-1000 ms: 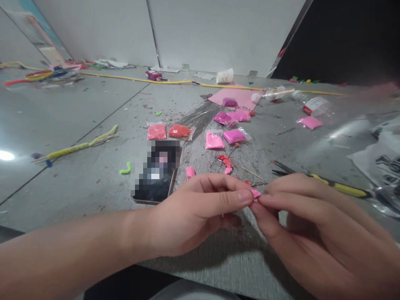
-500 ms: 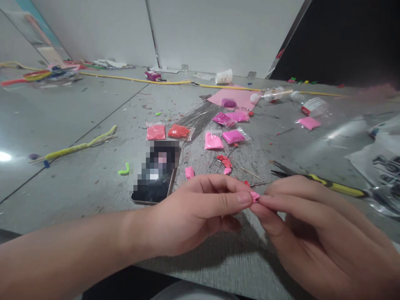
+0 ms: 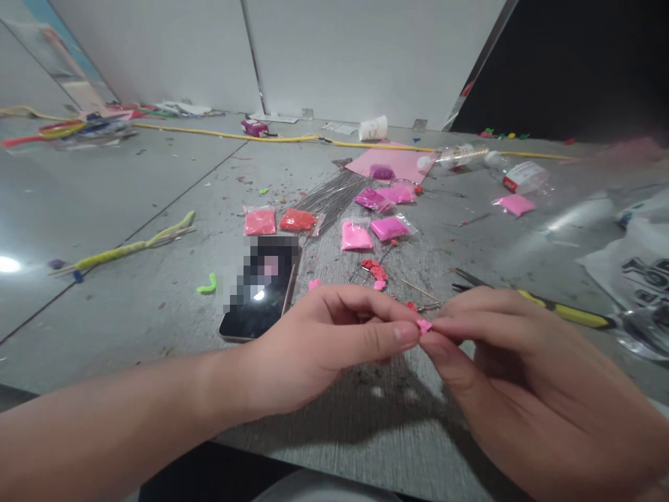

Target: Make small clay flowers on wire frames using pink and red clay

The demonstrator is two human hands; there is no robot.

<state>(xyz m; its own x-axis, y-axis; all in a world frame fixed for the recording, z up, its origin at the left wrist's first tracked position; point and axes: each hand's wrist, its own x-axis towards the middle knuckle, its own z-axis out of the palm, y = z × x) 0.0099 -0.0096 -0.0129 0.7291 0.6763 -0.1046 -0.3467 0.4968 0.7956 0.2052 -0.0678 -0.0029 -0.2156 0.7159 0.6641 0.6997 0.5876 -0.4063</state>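
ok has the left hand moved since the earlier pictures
Yes, slightly forward: the left hand now hides the lower part of the pink lump on the table beside the phone.

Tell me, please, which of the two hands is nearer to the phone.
The left: the left hand is just right of the phone; the right hand is farther right, beyond the left one.

Pink lump partly behind left hand, phone screen partly pixelated.
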